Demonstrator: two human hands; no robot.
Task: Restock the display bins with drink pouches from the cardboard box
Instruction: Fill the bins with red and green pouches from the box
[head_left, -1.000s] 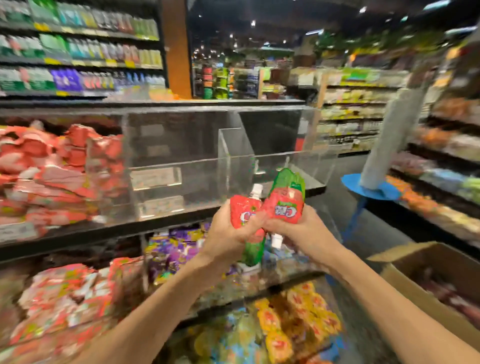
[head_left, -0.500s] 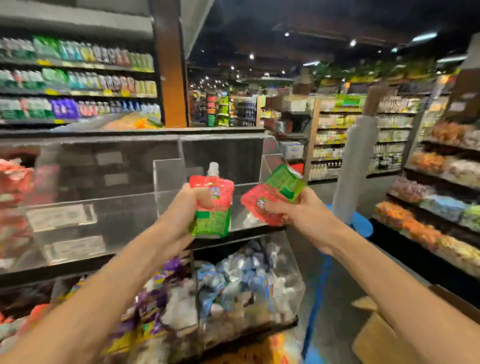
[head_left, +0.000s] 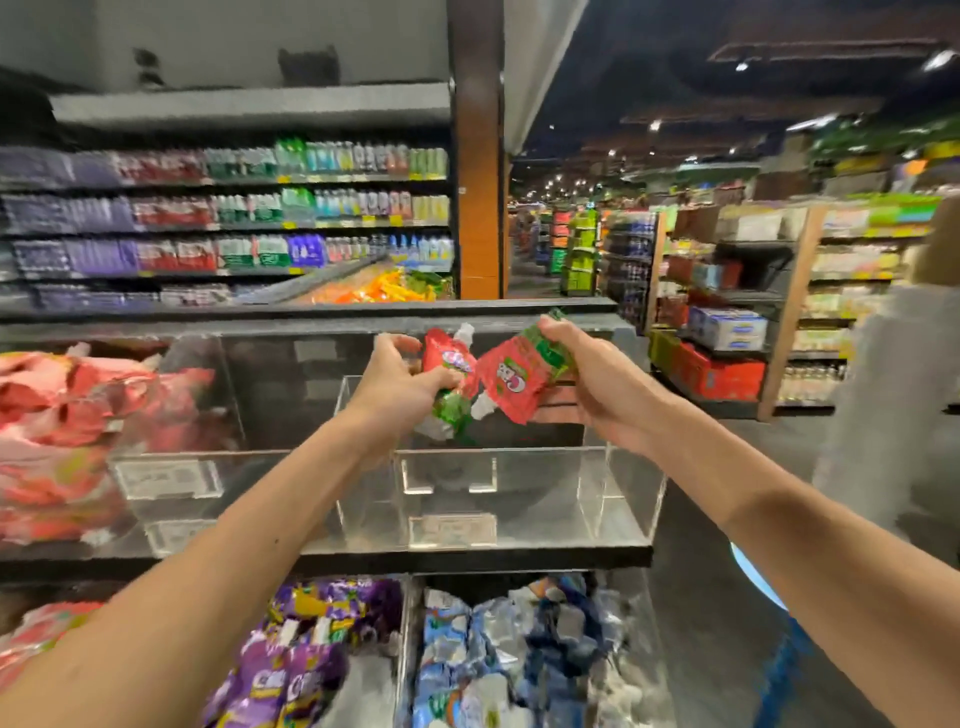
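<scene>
My left hand (head_left: 397, 382) grips a red and green drink pouch (head_left: 445, 369) with a white cap pointing up. My right hand (head_left: 597, 384) grips a second red and green drink pouch (head_left: 519, 376), tilted with its white cap down and to the left. Both pouches are held close together, almost touching, above the empty clear acrylic bin (head_left: 623, 499) on the upper shelf. The cardboard box is out of view.
A bin of red pouches (head_left: 62, 441) stands to the left on the same shelf. Below are bins of purple pouches (head_left: 306, 654) and blue and white pouches (head_left: 509, 660). Store shelves (head_left: 234, 218) rise behind. An aisle opens to the right.
Both hands have risen and moved forward over the empty clear bin. The two pouches came closer together, and the camera tilted up, taking the cardboard box out of view.
</scene>
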